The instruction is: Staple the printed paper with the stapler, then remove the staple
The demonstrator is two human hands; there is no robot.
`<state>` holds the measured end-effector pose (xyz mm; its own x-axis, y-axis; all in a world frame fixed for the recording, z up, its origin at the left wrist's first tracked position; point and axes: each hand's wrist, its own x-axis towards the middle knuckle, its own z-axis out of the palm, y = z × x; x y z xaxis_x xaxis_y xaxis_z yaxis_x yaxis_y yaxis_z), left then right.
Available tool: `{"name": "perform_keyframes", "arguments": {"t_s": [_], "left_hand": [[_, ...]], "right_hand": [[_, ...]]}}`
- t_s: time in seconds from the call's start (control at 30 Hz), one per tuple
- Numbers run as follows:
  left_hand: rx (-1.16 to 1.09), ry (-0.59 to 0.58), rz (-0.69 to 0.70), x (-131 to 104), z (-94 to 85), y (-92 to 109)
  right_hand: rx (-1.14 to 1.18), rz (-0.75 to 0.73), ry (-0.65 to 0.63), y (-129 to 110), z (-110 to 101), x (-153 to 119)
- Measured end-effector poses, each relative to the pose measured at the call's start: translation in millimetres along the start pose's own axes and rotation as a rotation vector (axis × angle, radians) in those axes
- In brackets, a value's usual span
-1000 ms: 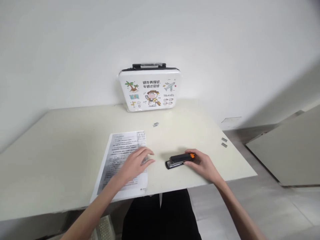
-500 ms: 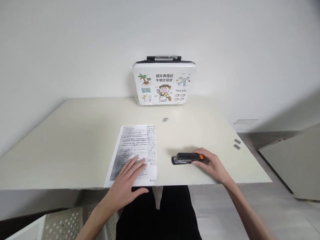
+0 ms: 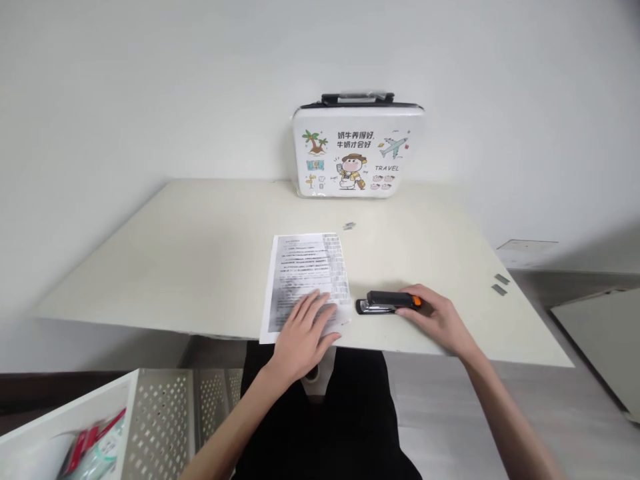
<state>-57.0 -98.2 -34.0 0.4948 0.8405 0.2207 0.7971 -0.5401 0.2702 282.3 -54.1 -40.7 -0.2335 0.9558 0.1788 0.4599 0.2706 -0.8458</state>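
Printed sheets of paper (image 3: 307,267) lie near the table's front edge, text side up; how many cannot be made out. My left hand (image 3: 305,330) rests on their lower part with fingers stretched out and the thumb apart near the bottom right corner. Just right of the paper, a black stapler with an orange end (image 3: 387,301) lies on the table, its nose pointing left at the paper's edge. My right hand (image 3: 440,320) grips its rear end between thumb and fingers. A narrow gap shows between stapler and paper.
Staple strips (image 3: 349,226) lie behind the paper, and two more strips (image 3: 500,284) near the right edge of the table (image 3: 165,253). A white cartoon-printed case (image 3: 357,150) stands against the wall. Below left is an open white drawer (image 3: 163,413) with red and pale items.
The view has swung left. The paper, under my left hand, and the stapler, in my right hand, have come closer together, so the gap between them has shrunk.
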Motion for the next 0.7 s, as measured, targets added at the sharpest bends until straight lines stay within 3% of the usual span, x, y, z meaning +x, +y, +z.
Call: {"name": "perform_keyframes", "arguments": {"t_s": [0.37,0.5,0.7], "left_hand": [[-0.116,-0.066,0.102,7.3,-5.9,27.3],[-0.231,-0.096,0.069,13.4,-13.3,19.8],[-0.212,-0.145,0.055,49.5,-6.4,-8.1]], "right_hand": [[-0.013,-0.007,0.028,-6.0,1.3,0.7],[-0.024,-0.019,0.018,-2.7,0.7,0.1],[-0.055,-0.03,0.023,-2.2,-0.9,1.2]]}}
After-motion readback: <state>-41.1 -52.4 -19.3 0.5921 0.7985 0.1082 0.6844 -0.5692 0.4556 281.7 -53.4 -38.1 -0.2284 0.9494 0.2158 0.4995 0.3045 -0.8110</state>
